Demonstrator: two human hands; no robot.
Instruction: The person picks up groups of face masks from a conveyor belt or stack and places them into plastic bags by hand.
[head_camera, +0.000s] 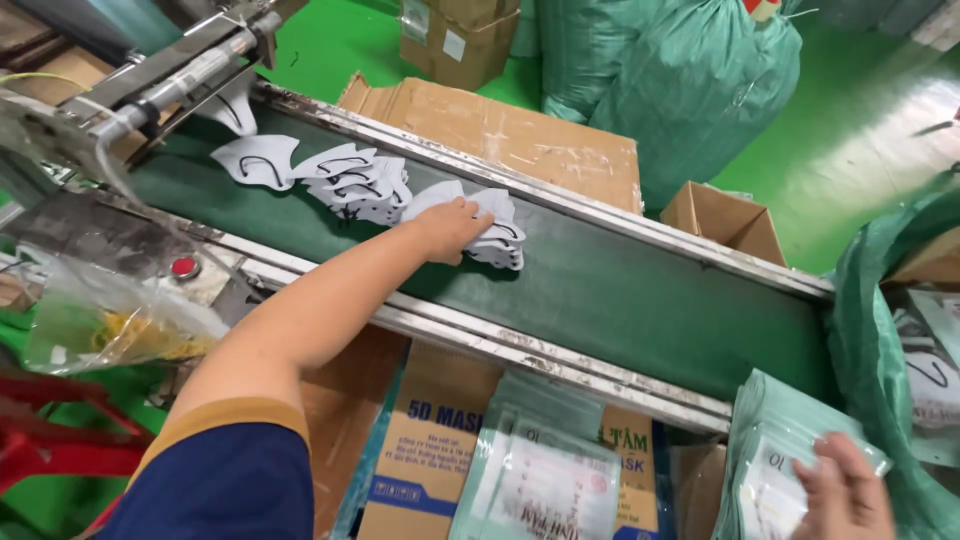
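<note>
My left hand (447, 228) reaches across the dark green conveyor belt (620, 290) and presses on a small stack of white face masks (498, 232), fingers curled over it. More white masks (345, 180) lie overlapping further up the belt toward the machine. My right hand (845, 490) rests at the lower right on a stack of clear plastic packets (775, 450), fingers spread flat on top, not closed around any packet.
A metal machine (170, 70) with a red button (183, 266) feeds the belt at the left. Cardboard boxes (520, 135), large green sacks (660, 70) and a printed carton (430, 450) surround the conveyor. A clear plastic bag (100, 320) hangs at left.
</note>
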